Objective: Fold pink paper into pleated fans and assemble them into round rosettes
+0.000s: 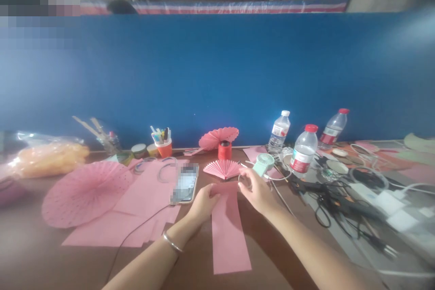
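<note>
- Head view: a strip of pink paper (pixel 231 235) lies lengthwise on the brown table (pixel 195 258), between the two forearms, its near end loose.
- Left hand (pixel 203 205) appears to pinch the strip's far left corner, thumb on the near side.
- Right hand (pixel 260 192) is curled at the far right corner, thumb and forefinger a little apart; whether it grips the paper I cannot tell.
- Just beyond the strip sits a small pleated fan (pixel 222 170), with a red jar (pixel 224 151) behind it.
- Left of the hands are a phone (pixel 190 190) and more pink sheets (pixel 136 195).
- Step in hand, as I judge it: working the strip's far edge, where a darker band may be a fold.
- Next move, I think, calls for an even hold at both corners, so that edge runs straight.
</note>
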The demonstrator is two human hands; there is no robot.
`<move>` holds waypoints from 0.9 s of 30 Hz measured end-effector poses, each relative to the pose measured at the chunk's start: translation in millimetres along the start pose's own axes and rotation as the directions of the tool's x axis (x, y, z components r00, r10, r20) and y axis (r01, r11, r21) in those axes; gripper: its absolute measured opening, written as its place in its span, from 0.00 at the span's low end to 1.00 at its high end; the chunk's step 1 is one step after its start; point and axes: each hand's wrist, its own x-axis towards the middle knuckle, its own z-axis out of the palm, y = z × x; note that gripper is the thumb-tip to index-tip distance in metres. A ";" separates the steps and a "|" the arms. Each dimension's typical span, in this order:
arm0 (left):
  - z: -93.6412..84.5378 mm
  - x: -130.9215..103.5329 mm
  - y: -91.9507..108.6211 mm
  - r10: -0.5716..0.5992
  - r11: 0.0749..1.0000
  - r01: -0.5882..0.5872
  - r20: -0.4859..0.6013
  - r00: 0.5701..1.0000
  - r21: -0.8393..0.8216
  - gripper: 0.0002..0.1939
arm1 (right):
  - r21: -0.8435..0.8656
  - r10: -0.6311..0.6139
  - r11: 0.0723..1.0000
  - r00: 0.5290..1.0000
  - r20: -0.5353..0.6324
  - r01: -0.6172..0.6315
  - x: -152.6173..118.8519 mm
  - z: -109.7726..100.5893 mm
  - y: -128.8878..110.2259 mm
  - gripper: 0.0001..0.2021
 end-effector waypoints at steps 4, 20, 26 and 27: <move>-0.6 -0.7 -0.5 0.019 1.000 -0.019 0.016 1.000 -0.011 0.12 | 0.267 0.119 0.953 0.987 0.104 -0.143 -9.7 18.5 -0.2 0.14; -5.4 -3.3 9.9 0.057 0.998 -0.059 0.065 0.996 0.030 0.14 | 0.335 -0.059 0.942 0.986 0.159 0.003 -10.3 26.5 4.1 0.10; -2.5 -2.6 8.5 -0.017 0.996 0.011 0.068 0.998 0.087 0.12 | 0.318 -0.071 0.948 0.986 0.153 0.019 -11.1 27.8 6.8 0.04; -2.6 -2.6 8.6 -0.017 0.997 0.011 0.068 0.998 0.081 0.12 | 0.320 -0.077 0.947 0.983 0.168 0.020 -11.0 26.9 6.0 0.03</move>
